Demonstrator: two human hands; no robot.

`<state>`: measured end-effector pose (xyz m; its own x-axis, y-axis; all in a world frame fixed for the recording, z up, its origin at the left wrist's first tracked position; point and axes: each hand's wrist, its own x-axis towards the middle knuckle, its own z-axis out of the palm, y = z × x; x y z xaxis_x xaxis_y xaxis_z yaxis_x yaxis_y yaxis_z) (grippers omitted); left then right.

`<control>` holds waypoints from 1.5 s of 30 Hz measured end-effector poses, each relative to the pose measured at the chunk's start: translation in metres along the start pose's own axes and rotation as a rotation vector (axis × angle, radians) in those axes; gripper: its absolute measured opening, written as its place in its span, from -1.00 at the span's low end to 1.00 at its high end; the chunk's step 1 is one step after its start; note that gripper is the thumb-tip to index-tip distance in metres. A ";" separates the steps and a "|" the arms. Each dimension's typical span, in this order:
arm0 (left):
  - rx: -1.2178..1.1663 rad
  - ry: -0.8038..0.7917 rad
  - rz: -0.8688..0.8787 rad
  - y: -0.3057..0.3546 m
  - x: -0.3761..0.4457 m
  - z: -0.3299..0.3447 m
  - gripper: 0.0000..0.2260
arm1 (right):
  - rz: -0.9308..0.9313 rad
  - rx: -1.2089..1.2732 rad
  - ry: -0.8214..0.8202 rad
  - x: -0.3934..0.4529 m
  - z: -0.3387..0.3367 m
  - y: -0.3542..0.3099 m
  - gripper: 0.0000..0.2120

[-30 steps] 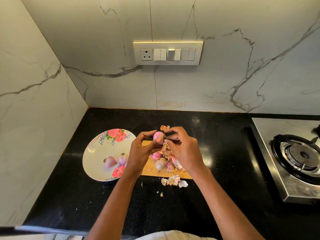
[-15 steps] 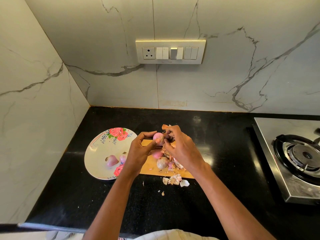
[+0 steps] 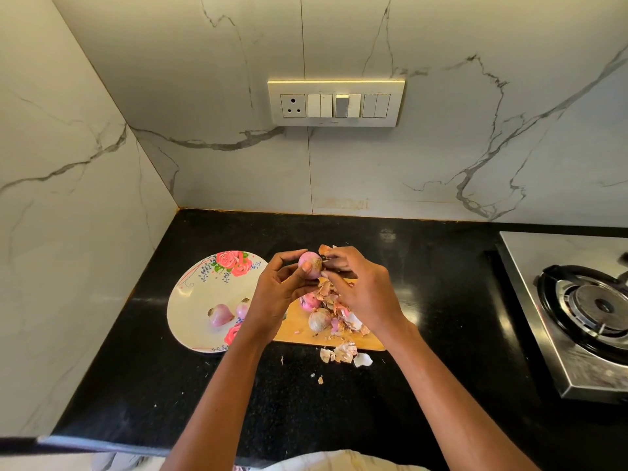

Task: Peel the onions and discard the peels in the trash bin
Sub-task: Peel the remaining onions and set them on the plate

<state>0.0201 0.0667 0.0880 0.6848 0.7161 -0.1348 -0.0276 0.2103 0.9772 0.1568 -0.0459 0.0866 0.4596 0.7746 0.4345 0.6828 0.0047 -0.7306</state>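
I am standing at a black tabletop (image 3: 306, 402) set into a corner of white marbled wall, with a switch panel (image 3: 335, 103) on the wall ahead and a steel gas stove (image 3: 577, 311) off to my right. A flowered plate (image 3: 193, 300) is lying to the left, carrying two peeled onions (image 3: 220, 314). Just beside it a wooden cutting board (image 3: 299, 331) is holding two unpeeled onions (image 3: 318, 319) and a heap of peels (image 3: 334, 300); more scraps (image 3: 343, 353) are lying on the tabletop by the board's near edge.

Compared with half a second ago, my hands are sitting in nearly the same spot above the board, and the plate and heap are lying as they were.

My left hand (image 3: 278, 294) is gripping a pink onion (image 3: 310, 265) above the board's far edge, its fingers (image 3: 292, 254) curled narrowly round it with the thumb pressing its front. My right hand (image 3: 367, 294) is pinching a strip of papery skin (image 3: 328, 249) at the onion's right side, fingers closed tight on it.
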 end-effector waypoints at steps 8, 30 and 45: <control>0.053 0.017 0.029 0.001 0.002 0.001 -0.62 | -0.003 -0.002 0.025 -0.003 -0.001 0.001 -0.64; 0.234 0.000 0.104 -0.001 0.004 0.002 -0.66 | 0.107 -0.041 0.087 -0.008 0.003 -0.008 -0.65; -0.044 -0.016 0.040 0.001 -0.002 -0.001 -0.55 | 0.504 0.578 0.010 0.002 0.001 -0.007 -0.83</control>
<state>0.0184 0.0661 0.0894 0.6944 0.7137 -0.0923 -0.0872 0.2107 0.9737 0.1526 -0.0434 0.0921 0.6439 0.7649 -0.0210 -0.0146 -0.0151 -0.9998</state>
